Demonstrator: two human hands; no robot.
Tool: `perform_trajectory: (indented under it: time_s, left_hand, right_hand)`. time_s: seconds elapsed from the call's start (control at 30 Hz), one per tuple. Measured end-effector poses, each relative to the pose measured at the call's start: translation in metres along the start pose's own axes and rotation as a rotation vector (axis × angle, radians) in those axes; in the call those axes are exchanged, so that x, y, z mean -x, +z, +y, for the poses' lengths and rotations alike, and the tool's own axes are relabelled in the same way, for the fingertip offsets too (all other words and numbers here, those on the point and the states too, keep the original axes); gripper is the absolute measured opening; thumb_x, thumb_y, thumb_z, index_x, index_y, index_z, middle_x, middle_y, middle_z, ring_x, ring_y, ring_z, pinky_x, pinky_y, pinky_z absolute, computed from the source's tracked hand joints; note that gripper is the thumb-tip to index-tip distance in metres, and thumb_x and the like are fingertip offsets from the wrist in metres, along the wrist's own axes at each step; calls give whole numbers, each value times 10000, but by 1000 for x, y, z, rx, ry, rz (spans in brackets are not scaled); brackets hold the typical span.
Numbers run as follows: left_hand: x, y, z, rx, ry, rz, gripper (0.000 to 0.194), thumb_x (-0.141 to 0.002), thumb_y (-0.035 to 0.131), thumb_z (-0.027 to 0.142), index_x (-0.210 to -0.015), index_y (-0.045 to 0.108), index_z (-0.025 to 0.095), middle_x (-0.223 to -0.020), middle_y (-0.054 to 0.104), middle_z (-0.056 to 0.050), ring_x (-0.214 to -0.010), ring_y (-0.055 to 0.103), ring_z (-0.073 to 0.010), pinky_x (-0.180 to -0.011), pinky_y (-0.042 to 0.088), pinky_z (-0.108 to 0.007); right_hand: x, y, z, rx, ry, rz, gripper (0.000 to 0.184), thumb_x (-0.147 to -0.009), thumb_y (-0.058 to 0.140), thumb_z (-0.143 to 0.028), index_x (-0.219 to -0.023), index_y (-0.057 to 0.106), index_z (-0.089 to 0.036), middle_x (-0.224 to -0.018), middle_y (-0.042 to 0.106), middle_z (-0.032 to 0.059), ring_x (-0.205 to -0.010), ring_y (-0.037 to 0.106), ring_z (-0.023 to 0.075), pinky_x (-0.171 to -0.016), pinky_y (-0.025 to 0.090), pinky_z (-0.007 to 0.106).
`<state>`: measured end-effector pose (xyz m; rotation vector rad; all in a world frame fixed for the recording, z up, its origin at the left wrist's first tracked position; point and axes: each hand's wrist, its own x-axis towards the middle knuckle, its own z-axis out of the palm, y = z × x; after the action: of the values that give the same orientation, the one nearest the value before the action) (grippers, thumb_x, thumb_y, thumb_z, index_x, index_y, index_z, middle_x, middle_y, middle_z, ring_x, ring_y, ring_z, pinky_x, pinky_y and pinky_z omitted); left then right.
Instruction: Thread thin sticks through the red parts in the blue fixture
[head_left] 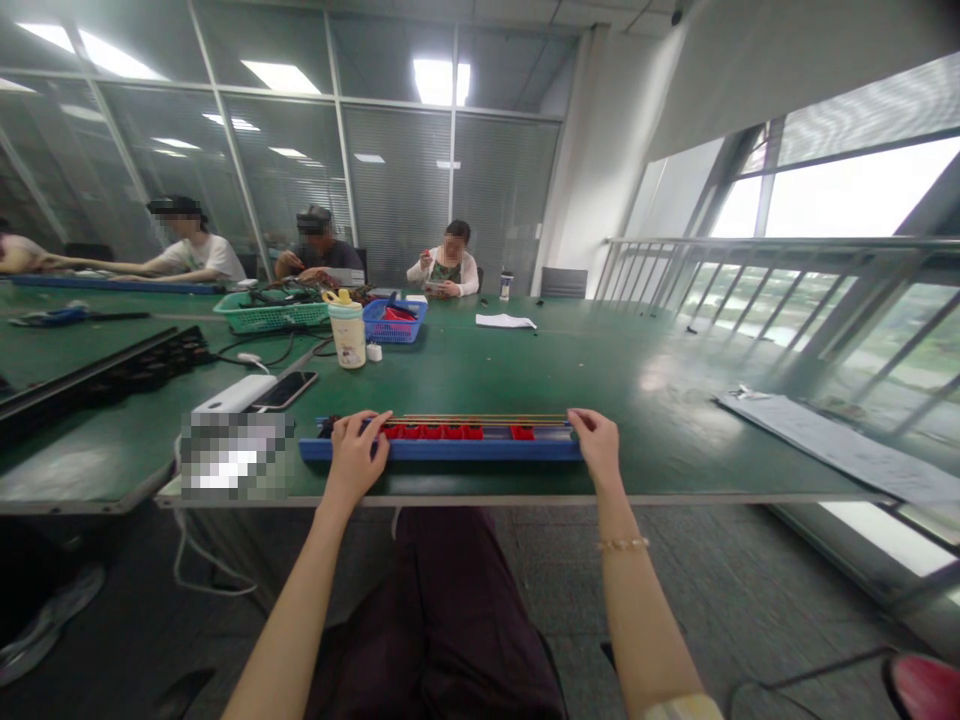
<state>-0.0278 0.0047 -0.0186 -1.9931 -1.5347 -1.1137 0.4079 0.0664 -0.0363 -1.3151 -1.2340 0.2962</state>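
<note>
A long blue trough [450, 452] lies along the near side of the green table, with several small red blocks [431, 432] in a row inside it and one more red block [523, 432] set apart to the right. Thin yellowish and reddish wires [480, 418] run lengthwise over the trough's far side. My left hand [358, 455] spans the trough's left part, thumb towards the near wall and forefinger reaching to the wires. At the right end my right hand [598, 440] pinches the wires' ends between thumb and forefinger. The exact contact under my left fingers is hidden.
Beyond the trough stand a cream cup [347, 335], a blue basket [395, 322] and a green basket [274, 316]. To the left lie a phone [286, 391] and a white power bank [232, 396]; at right a clipboard with papers [832, 435]. Several people sit across the tables.
</note>
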Motion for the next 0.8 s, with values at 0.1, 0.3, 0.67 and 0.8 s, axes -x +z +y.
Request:
perform_trajectory:
  time_s: [0.1, 0.3, 0.67, 0.8]
  left_hand:
    - [-1, -1, 1, -2, -5, 5, 386, -905, 458, 261, -1250, 630, 246, -1190, 584, -92, -1109, 474, -266, -1033, 384, -438]
    - [-2, -4, 3, -5, -2, -5, 374, -916, 447, 261, -1236, 639, 233, -1182, 591, -97, -1096, 483, -259, -1040, 377, -440]
    - [-1, 0, -1, -10, 11, 14, 375, -911, 460, 260, -1240, 637, 238, -1189, 592, -98, -1103, 478, -264, -1032, 377, -441]
    - [-1, 1, -2, -6, 7, 11, 377, -906, 460, 261, -1238, 637, 238, -1188, 595, -96, -1102, 483, -264, -1031, 376, -444]
  right_hand:
    - [-2, -2, 9, -34, 38, 45, 470, -738, 676, -575, -892, 767, -141, -856, 751, 121, -778, 671, 238, -793, 505, 380]
    - [-8, -6, 30, -142, 132, 201, 418, -674, 737, -507, -857, 753, -132, -782, 723, 89, -713, 636, 194, -701, 506, 332]
    - [-10, -20, 34, -366, 261, 325, 351, -589, 787, -356, -843, 714, -126, -668, 653, 2, -547, 531, 89, -506, 438, 221]
    - [-10, -22, 32, -424, 343, 370, 383, -556, 830, -354, -831, 700, -121, -645, 639, -11, -512, 519, 75, -470, 439, 208]
